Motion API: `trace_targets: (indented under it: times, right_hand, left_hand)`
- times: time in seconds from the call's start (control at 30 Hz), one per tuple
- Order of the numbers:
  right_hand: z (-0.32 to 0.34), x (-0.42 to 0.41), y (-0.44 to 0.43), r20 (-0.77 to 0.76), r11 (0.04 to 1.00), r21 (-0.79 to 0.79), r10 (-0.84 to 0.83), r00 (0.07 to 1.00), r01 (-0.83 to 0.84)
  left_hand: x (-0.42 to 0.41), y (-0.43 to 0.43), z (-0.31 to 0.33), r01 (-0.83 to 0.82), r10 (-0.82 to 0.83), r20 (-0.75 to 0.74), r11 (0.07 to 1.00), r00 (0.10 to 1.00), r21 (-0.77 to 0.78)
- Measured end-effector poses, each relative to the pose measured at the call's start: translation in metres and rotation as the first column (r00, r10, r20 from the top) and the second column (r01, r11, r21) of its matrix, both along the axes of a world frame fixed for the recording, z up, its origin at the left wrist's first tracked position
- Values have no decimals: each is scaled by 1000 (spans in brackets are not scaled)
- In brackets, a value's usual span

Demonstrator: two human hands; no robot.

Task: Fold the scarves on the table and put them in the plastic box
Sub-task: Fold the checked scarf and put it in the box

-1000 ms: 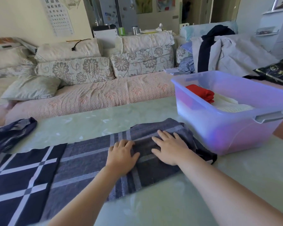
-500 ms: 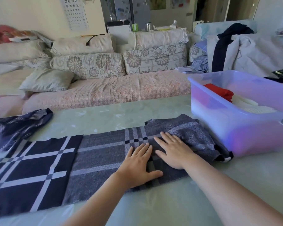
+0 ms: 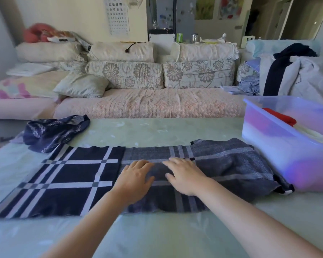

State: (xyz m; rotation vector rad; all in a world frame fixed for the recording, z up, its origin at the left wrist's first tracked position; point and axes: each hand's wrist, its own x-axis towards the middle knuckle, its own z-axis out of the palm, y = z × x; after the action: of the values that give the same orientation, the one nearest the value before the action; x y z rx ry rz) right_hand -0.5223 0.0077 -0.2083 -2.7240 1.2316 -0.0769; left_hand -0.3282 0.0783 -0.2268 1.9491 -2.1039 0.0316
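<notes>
A long navy and grey plaid scarf (image 3: 78,175) lies spread across the pale green table (image 3: 157,235), its right end rumpled against the plastic box. My left hand (image 3: 136,180) and my right hand (image 3: 185,175) press flat on its grey middle, side by side, fingers straight. A second dark blue patterned scarf (image 3: 54,133) lies bunched at the table's far left. The translucent purple plastic box (image 3: 280,149) stands at the right and holds a folded red cloth (image 3: 280,118) and a folded white cloth (image 3: 311,134).
A pink-covered sofa (image 3: 147,103) with floral cushions runs along the table's far edge. A pile of grey and dark clothes (image 3: 296,75) sits behind the box at the right.
Both hands have slid left along the scarf, from its folded right end to its middle, staying flat. The view has turned left, so the box sits farther right.
</notes>
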Motion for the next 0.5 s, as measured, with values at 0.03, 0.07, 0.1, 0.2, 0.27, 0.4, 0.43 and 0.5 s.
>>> trace_targets:
  times: [0.03,0.07,0.1,0.2,0.27,0.4,0.43,0.5]
  right_hand:
    - [0,15,6,15,1000,21,21,1000,-21]
    - [0,30,12,35,998,45,35,999,-37]
    - [-1,45,17,58,997,67,44,997,-47]
    - [-5,98,24,92,992,93,74,993,-83]
    - [-4,136,27,91,989,81,116,989,-123]
    - [0,219,31,60,977,56,204,977,-208]
    - [0,241,32,45,972,49,226,973,-228]
    - [-1,284,35,19,964,38,263,965,-264]
  left_hand:
    - [18,5,2,-52,52,6,999,999,3]
    - [35,11,4,-109,109,-8,994,994,17]
    - [52,16,7,-164,166,-43,986,985,40]
    - [100,34,12,-293,307,-129,949,943,116]
    - [131,47,14,-350,367,-120,926,922,141]
    - [189,73,14,-440,466,-115,877,877,195]
    - [202,79,13,-458,489,-127,864,863,208]
    - [226,90,10,-488,529,-166,841,832,233]
